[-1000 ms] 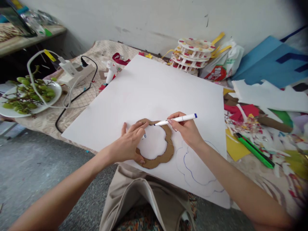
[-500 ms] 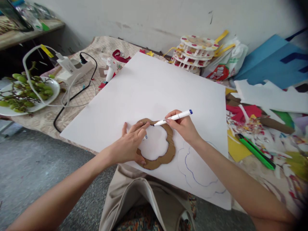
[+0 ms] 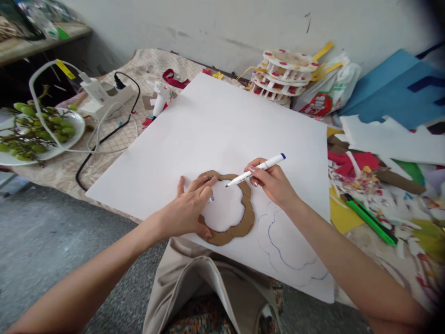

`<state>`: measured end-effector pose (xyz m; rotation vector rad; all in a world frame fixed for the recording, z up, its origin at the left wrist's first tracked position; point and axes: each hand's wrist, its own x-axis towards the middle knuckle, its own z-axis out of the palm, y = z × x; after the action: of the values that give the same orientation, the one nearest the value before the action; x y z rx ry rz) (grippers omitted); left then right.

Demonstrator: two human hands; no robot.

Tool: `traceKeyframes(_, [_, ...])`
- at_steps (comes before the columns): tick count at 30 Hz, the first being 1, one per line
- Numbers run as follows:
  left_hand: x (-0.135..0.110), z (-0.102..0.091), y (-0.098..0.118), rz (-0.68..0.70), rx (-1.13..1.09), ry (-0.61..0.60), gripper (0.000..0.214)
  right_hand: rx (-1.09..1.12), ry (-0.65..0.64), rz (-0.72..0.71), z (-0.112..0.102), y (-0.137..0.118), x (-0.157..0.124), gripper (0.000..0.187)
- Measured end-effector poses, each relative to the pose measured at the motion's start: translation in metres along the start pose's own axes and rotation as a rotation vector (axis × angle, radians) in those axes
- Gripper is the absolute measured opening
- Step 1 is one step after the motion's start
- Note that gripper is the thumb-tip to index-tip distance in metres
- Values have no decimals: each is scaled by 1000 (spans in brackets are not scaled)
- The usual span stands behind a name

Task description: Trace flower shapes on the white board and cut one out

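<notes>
My left hand [image 3: 189, 204] lies spread over the left side of a flower-shaped brown cardboard ring [image 3: 247, 215], its fingers and thumb pressing on it. A small white-and-blue piece [image 3: 211, 198] pokes out from under that hand; what it is I cannot make out. Between the fingers and thumb of my right hand [image 3: 269, 178] is an uncapped white marker [image 3: 255, 171] with a blue end. Its blue tip sits over the ring's opening, near the upper inner edge. The ring lies on a large white sheet [image 3: 208, 125]. Wavy blue lines [image 3: 278, 248] are drawn on the sheet right of the ring.
A green box cutter [image 3: 371, 220] and paper scraps [image 3: 358, 162] lie to the right. Behind stand a tiered white model [image 3: 283, 72] and a plastic bag [image 3: 325, 93]. At left are a power strip [image 3: 107, 99], cables, a glue gun [image 3: 160, 98] and a plate [image 3: 79, 123] of grapes.
My right hand has drawn the marker slightly right, its tip moving from the ring's inner edge to over the opening. My left hand and the ring have stayed put.
</notes>
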<state>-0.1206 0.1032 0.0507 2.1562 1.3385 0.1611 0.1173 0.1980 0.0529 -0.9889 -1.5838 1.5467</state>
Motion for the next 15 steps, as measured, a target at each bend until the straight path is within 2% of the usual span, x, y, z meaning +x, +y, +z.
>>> traceKeyframes(8, [0, 1, -1, 5, 6, -8, 60, -204, 25, -69, 4, -2, 3, 15])
traceKeyframes(15, [1, -1, 0, 9, 4, -8, 60, -284, 49, -65, 9, -3, 6, 17])
